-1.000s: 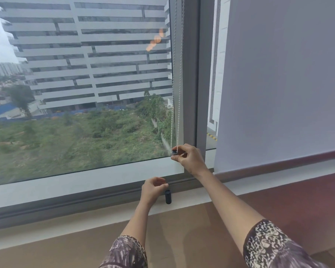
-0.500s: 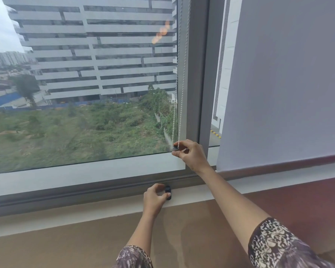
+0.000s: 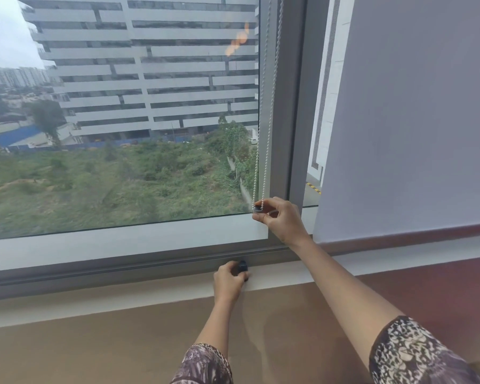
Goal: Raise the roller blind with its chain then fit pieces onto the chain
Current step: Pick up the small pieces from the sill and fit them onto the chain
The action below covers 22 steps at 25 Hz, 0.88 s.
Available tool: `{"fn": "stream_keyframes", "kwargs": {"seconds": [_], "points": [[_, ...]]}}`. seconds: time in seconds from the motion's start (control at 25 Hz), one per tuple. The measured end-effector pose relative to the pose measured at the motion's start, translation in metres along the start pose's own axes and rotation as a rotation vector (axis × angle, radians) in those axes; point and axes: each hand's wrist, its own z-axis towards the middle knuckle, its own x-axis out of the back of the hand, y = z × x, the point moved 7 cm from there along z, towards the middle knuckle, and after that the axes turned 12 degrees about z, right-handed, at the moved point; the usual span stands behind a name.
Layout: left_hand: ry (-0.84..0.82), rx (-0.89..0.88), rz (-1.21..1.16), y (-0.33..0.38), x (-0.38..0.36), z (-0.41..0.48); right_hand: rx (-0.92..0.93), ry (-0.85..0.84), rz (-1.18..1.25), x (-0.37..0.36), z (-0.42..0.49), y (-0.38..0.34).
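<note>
While two patterned sleeves [image 3: 410, 356] fill the near edge, both arms reach toward the window sill [image 3: 122, 293], the landmark here. At the sill's far edge, against the grey frame, the left hand [image 3: 229, 281] has its fingers closed round a small dark piece [image 3: 243, 266]. Above the sill, the right hand [image 3: 281, 217] pinches the bottom loop of the white bead chain [image 3: 266, 106] together with another dark piece [image 3: 257, 208]. Both chain strands run up along the mullion. Right of them, a lowered grey roller blind [image 3: 413, 120] ends just above the sill.
</note>
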Motion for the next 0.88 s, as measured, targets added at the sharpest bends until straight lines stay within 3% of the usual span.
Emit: {"fn": "stream_keyframes", "kwargs": {"seconds": [0.36, 0.88], "points": [[0.157, -0.173, -0.083, 0.063, 0.043, -0.006, -0.035, 0.041, 0.057, 0.015, -0.008, 0.007], [0.149, -0.299, -0.118, 0.113, 0.053, -0.006, -0.042, 0.004, 0.018, 0.015, -0.012, -0.002]]}}
